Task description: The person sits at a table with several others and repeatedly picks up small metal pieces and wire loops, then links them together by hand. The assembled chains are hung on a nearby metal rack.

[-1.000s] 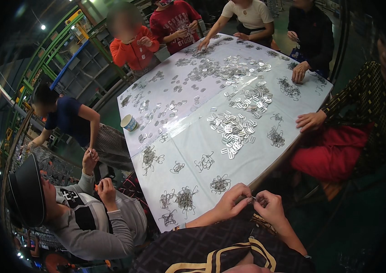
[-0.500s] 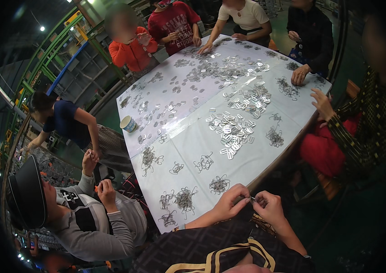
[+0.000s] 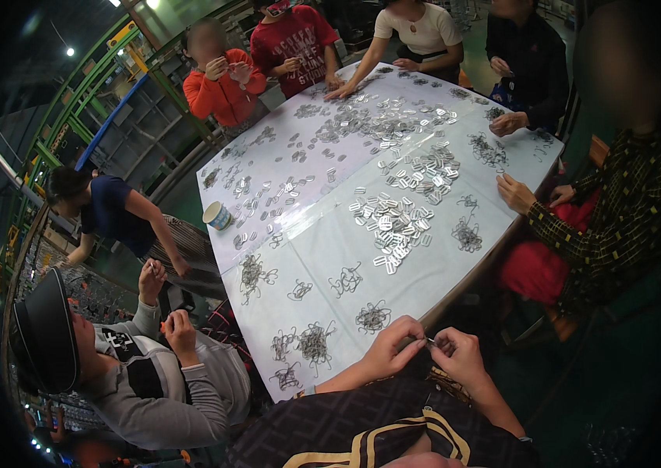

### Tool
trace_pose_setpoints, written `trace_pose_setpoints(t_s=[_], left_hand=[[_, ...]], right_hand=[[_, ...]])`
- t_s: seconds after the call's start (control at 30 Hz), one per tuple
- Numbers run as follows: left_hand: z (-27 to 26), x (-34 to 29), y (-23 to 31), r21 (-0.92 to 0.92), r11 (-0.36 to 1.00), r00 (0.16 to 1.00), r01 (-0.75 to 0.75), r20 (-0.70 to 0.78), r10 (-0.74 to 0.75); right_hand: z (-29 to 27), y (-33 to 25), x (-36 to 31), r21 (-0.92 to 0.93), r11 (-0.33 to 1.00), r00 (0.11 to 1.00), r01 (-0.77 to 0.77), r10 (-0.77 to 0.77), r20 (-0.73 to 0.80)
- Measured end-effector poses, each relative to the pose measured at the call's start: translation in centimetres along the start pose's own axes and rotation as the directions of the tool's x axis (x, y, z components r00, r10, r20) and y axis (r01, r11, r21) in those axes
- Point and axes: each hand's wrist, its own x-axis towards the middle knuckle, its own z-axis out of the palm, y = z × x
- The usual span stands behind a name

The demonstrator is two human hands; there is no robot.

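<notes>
My left hand [image 3: 393, 348] and my right hand [image 3: 460, 357] come close together at the near edge of the table. Both are closed in a pinch on a small metal piece [image 3: 431, 341] between the fingertips. Fingers cover most of it, so its exact kind does not show. Just beyond my left hand lies a pile of bent wire hooks [image 3: 372, 317] on the white tabletop [image 3: 424, 290]. Farther off, flat silver slotted buckles [image 3: 399, 226] lie in a loose heap.
More wire hooks [image 3: 315, 343] lie in clumps to the left. A paper cup [image 3: 218, 215] stands at the table's left edge. A person in grey [image 3: 166, 390] sits close on my left, and another in a patterned sleeve [image 3: 572, 234] on my right. Several people line the far side.
My hands keep nearly the same pinch. The person on the right has drawn a raised hand down to the table edge. At the far right corner, another person's hand has lifted slightly.
</notes>
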Motion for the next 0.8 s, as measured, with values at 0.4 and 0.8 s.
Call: trace_pose_setpoints(t_s=[0.4, 0.8], left_hand=[[-0.03, 0.10, 0.20, 0.014, 1.000, 0.999, -0.015, -0.037, 0.015], [-0.10, 0.04, 0.24, 0.011, 1.000, 0.999, -0.005, -0.043, 0.006]], right_hand=[[0.11, 0.15, 0.02, 0.003, 1.000, 1.000, -0.019, 0.019, -0.010], [0.10, -0.42, 0.15, -0.001, 1.000, 1.000, -0.022, 0.022, -0.001]])
